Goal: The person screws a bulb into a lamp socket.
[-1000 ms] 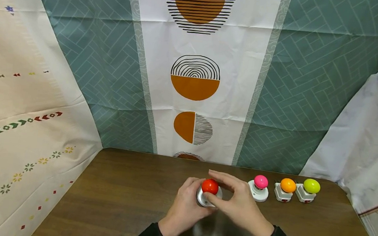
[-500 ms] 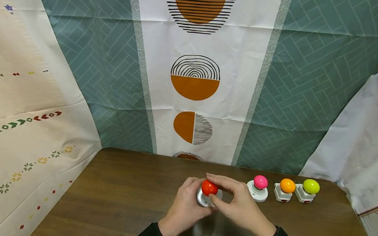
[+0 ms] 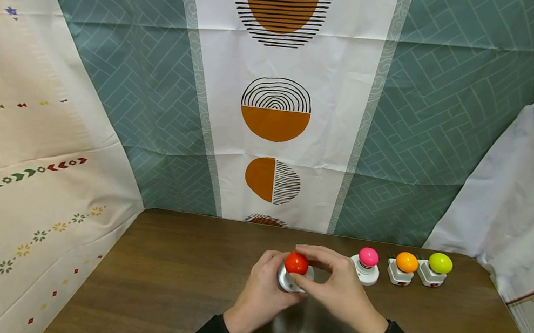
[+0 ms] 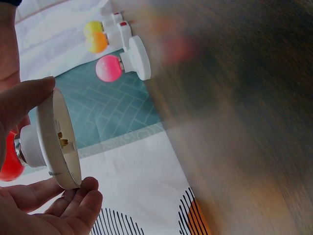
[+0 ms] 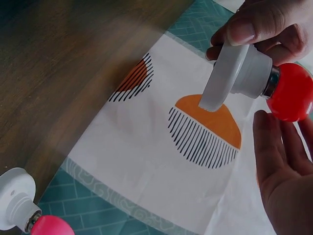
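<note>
In the head view my left hand (image 3: 261, 288) grips a round white lamp holder (image 3: 286, 281) by its rim. The left wrist view shows the thumb on one side of the rim and fingers on the other, with brass contacts inside the hollow base. A red light bulb (image 3: 297, 263) sits in the holder, its metal collar (image 5: 270, 82) partly showing in the right wrist view. Around the bulb, my right hand (image 3: 339, 285) pinches with thumb and fingers. Fingertips (image 5: 262, 120) lie against its underside in the right wrist view. Holder and bulb are held above the table.
On the brown table (image 3: 161, 285), to the right, a pink bulb (image 3: 368, 257) stands in a round white holder. Beside it are an orange bulb (image 3: 407, 262) and a yellow-green bulb (image 3: 440, 263) in squarish white holders. A patterned cloth (image 3: 283, 54) hangs behind.
My right hand's fingers shift slightly around the red bulb, turning toward it and then back. The bulb tilts a little and returns. My left hand stays in place.
</note>
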`<state>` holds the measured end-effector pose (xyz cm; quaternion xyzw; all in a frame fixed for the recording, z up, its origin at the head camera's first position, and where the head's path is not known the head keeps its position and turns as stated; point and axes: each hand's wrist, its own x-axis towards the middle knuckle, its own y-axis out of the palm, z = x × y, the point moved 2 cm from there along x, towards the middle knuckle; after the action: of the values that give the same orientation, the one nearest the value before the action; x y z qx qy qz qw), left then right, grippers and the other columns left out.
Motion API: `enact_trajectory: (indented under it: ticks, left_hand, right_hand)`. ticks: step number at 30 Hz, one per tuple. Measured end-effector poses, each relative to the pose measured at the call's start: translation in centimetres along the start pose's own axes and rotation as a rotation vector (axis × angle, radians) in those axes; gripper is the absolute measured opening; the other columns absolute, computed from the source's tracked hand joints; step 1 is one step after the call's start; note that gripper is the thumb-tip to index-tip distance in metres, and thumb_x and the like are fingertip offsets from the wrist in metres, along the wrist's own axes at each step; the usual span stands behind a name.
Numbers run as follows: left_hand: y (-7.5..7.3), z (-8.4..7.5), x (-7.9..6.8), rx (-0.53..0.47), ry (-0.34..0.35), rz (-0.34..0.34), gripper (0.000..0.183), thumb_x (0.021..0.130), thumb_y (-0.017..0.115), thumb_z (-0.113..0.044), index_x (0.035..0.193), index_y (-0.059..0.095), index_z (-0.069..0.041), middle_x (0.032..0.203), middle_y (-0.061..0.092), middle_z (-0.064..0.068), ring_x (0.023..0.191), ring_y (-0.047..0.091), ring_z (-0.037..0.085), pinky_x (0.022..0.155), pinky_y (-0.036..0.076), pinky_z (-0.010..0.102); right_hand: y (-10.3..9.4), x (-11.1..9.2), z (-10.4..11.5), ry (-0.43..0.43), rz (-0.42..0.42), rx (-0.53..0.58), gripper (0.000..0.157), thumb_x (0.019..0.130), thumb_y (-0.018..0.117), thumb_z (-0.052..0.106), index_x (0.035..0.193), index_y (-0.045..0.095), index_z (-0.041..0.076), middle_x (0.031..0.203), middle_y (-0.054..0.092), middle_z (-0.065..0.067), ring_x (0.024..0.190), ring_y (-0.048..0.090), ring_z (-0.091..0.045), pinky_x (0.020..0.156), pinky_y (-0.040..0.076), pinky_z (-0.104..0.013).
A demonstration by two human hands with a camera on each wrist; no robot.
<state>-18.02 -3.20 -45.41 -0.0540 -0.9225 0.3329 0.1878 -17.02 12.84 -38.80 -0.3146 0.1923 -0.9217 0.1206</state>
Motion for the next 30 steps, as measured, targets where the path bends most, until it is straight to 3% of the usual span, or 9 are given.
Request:
enact_trajectory:
  ticks: [6, 14, 21, 30]
  left_hand:
    - [0.0, -0.1, 0.0, 0.001, 0.002, 0.001, 0.067, 0.064, 0.083, -0.037, 0.121, 0.055, -0.018, 0.109, 0.046, -0.009, 0.092, 0.049, 0.007, 0.081, 0.043, 0.024]
    - [0.1, -0.1, -0.1, 0.003, 0.002, -0.012, 0.066, 0.064, 0.083, -0.03, 0.122, 0.055, -0.016, 0.109, 0.046, -0.008, 0.092, 0.05, 0.007, 0.081, 0.044, 0.024]
    - [0.1, -0.1, 0.0, 0.002, 0.002, 0.006, 0.067, 0.064, 0.083, -0.034, 0.122, 0.055, -0.016, 0.109, 0.046, -0.008, 0.092, 0.049, 0.007, 0.08, 0.043, 0.023]
    - [0.2, -0.2, 0.0, 0.01, -0.001, 0.004, 0.067, 0.064, 0.083, -0.036, 0.122, 0.055, -0.016, 0.108, 0.046, -0.009, 0.091, 0.049, 0.007, 0.079, 0.044, 0.023]
  right_hand:
    - [-0.4, 0.1, 1.1, 0.024, 0.077, 0.046, 0.049, 0.077, 0.072, 0.005, 0.124, 0.058, 0.008, 0.123, 0.056, 0.0, 0.11, 0.053, -0.018, 0.085, 0.045, -0.037]
    - [0.2, -0.4, -1.6, 0.002, 0.13, 0.08, 0.049, 0.08, 0.068, 0.003, 0.127, 0.056, 0.012, 0.126, 0.054, 0.001, 0.113, 0.052, -0.016, 0.087, 0.043, -0.035]
    - [0.4, -0.5, -3.0, -0.009, 0.074, 0.072, 0.045, 0.079, 0.073, 0.013, 0.123, 0.06, 0.017, 0.122, 0.056, 0.005, 0.108, 0.054, -0.014, 0.081, 0.046, -0.031]
    - [-0.2, 0.0, 0.5, -0.025, -0.034, 0.032, 0.037, 0.07, 0.077, 0.003, 0.106, 0.066, 0.003, 0.107, 0.063, -0.005, 0.094, 0.061, -0.02, 0.072, 0.05, -0.037]
